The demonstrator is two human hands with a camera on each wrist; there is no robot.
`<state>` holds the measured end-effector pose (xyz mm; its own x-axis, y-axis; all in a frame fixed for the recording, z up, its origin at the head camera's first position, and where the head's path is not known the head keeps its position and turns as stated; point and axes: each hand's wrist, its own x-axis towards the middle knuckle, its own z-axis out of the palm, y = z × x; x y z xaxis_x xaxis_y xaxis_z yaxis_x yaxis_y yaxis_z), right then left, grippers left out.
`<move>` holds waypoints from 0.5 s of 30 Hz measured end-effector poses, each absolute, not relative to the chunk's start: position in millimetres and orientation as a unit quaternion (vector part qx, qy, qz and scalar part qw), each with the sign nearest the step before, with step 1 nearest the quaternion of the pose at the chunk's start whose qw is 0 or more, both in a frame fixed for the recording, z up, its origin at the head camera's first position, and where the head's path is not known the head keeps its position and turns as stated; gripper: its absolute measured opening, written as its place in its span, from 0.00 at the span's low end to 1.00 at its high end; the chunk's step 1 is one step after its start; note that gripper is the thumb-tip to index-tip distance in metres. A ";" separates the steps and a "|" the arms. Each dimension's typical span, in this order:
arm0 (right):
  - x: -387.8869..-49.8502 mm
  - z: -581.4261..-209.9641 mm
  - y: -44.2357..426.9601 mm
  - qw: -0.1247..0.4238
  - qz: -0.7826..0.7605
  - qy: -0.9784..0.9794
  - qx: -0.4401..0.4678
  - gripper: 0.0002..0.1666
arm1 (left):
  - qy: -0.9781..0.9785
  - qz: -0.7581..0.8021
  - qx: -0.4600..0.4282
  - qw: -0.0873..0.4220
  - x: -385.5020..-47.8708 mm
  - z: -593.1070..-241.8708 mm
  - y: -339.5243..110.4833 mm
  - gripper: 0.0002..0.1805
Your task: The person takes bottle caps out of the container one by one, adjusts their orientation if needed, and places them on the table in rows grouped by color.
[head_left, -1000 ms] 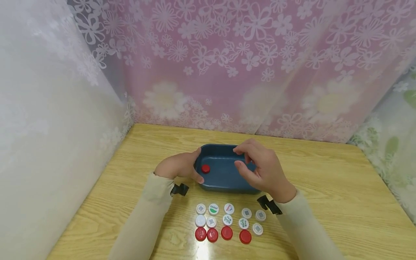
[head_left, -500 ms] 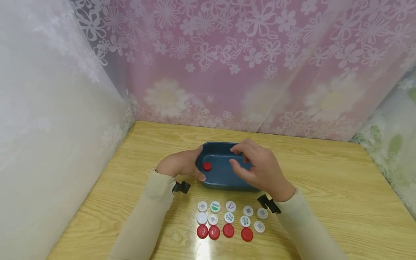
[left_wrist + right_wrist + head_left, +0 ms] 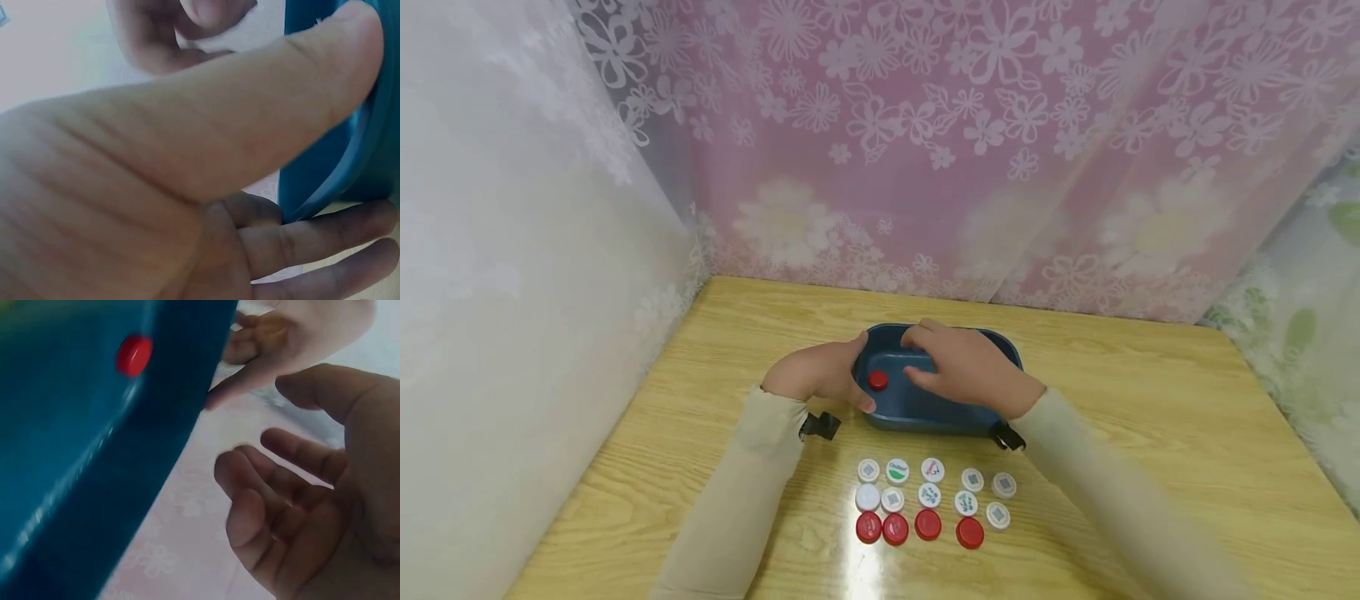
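A dark blue rectangular tray stands on the table, and my left hand grips its left end. In the left wrist view, the thumb lies at the tray's rim, with other fingers along its outside. One red bottle cap lies inside, near the left end; the right wrist view also has this cap. Above the tray my right hand hovers with loosely bent fingers, thumb apart from them, holding nothing. It hides part of the tray's middle and right side.
In front of the tray, white caps, some with printed tops, lie in two rough rows. Several red caps form a row nearer the person. The wooden table meets floral curtains at the back and sides.
My right hand has moved left, further over the tray, uncovering its right end. My left hand stays on the tray's left end. The caps keep their arrangement; the view shifts slightly.
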<state>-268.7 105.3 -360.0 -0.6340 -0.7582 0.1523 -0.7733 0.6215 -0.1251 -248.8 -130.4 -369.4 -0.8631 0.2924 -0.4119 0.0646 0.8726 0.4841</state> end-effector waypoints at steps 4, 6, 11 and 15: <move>-300.2 -358.8 85.7 -0.052 -0.003 -0.892 0.449 0.23 | 0.934 0.238 0.097 0.248 -250.6 -369.9 -131.8 0.67; -313.7 -370.5 72.7 -0.071 -0.070 -0.875 0.473 0.23 | 0.933 0.241 0.097 0.250 -251.5 -371.4 -132.5 0.67; -328.1 -400.3 37.6 -0.081 -0.199 -0.832 0.512 0.16 | 0.931 0.250 0.101 0.246 -252.1 -373.7 -135.0 0.66; -326.6 -405.4 17.3 -0.109 -0.236 -0.830 0.493 0.11 | 0.933 0.250 0.097 0.242 -251.8 -373.3 -136.7 0.65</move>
<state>-326.6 17.3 -405.4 -0.4897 -0.7671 -0.4144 -0.8704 0.4023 0.2839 -251.8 -136.7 -373.3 -0.8644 0.3016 -0.4023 0.0604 0.8566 0.5124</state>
